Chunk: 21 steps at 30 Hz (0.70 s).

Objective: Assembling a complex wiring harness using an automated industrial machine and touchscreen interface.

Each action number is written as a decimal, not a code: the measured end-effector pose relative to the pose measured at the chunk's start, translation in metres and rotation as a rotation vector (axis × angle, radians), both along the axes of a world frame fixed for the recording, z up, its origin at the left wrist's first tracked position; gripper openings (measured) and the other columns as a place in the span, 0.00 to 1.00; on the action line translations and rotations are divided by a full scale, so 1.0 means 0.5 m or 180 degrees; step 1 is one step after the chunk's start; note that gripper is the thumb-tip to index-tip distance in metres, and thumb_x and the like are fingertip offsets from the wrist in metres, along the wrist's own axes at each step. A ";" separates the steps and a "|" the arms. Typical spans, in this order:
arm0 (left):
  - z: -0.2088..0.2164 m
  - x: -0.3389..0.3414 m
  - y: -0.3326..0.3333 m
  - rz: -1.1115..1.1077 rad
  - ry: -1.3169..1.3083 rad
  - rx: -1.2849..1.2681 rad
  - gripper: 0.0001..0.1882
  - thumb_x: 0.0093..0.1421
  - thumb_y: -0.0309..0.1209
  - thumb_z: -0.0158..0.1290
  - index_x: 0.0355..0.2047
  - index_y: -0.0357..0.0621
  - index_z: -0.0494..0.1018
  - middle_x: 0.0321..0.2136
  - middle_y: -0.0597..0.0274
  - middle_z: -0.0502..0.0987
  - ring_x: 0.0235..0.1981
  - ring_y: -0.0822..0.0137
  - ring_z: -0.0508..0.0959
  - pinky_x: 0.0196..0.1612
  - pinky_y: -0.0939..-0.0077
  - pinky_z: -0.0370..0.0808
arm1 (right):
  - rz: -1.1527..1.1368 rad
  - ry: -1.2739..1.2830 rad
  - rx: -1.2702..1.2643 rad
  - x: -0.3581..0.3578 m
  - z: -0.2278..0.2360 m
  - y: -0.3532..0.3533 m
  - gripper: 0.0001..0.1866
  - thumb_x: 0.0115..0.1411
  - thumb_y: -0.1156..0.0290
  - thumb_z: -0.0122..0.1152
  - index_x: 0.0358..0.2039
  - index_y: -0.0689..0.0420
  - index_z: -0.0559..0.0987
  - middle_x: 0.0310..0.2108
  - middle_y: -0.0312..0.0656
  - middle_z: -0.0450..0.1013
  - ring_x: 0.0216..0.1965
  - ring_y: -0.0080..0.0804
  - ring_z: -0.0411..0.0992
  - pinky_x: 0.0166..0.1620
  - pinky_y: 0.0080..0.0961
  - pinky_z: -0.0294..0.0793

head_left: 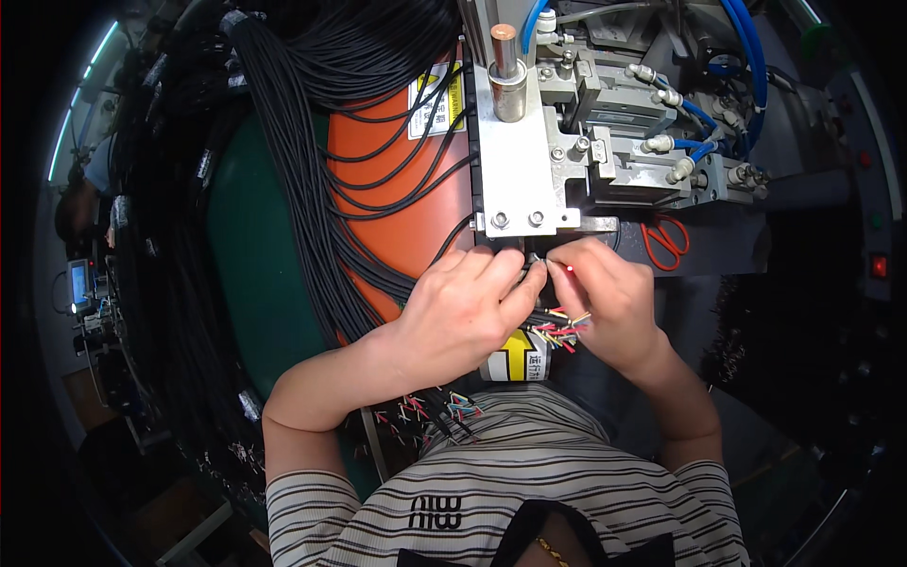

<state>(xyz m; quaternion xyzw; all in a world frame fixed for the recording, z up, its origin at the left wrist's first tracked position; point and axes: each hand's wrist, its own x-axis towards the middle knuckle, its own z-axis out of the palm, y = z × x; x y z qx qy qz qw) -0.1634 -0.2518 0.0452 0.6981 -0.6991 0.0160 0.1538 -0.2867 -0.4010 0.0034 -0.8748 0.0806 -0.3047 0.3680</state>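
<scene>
My left hand (468, 304) and my right hand (609, 300) meet at the lower edge of a metal machine fixture (520, 170). The fingers of both are pinched together, with the fingertips almost touching. What they hold is small and mostly covered by the fingers. A bright red spot shows on my right index finger. Just below the fingertips, a cluster of stripped cable ends (562, 331) fans out in red, yellow and white wires. Black cables (378, 274) run in from the left behind my left hand, and several reach the fixture's left side.
Orange-handled scissors (666, 242) lie right of the fixture. Pneumatic cylinders (628, 118) with blue hoses (756, 76) stand behind. A thick black cable bundle (283, 142) crosses an orange surface (406, 170) and a green one (250, 246). More stripped ends (425, 411) hang near my body.
</scene>
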 end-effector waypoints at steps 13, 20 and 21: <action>-0.018 0.024 0.055 0.0771 0.0375 -0.0294 0.20 0.42 0.15 0.59 0.39 0.36 0.76 0.33 0.55 0.73 0.33 0.55 0.74 0.35 0.65 0.69 | 0.0152 0.0611 0.1243 -0.022 -0.003 -0.013 0.06 0.53 0.81 0.64 0.33 0.63 0.80 0.21 0.35 0.74 0.15 0.14 0.65 0.20 0.15 0.61; -0.023 0.020 0.043 0.0375 0.1115 -0.0658 0.14 0.51 0.23 0.62 0.39 0.36 0.74 0.22 0.58 0.74 0.21 0.58 0.75 0.26 0.67 0.69 | 0.1231 -0.0348 0.1419 -0.023 0.009 0.008 0.17 0.52 0.85 0.63 0.44 0.63 0.79 0.35 0.41 0.76 0.27 0.17 0.71 0.30 0.15 0.70; -0.023 0.021 0.045 0.0403 0.1129 -0.0643 0.14 0.51 0.23 0.62 0.39 0.36 0.74 0.22 0.58 0.74 0.21 0.58 0.75 0.26 0.67 0.69 | 0.1149 0.0079 0.2102 -0.030 0.009 0.008 0.15 0.54 0.86 0.62 0.44 0.65 0.79 0.36 0.42 0.75 0.28 0.18 0.71 0.31 0.16 0.71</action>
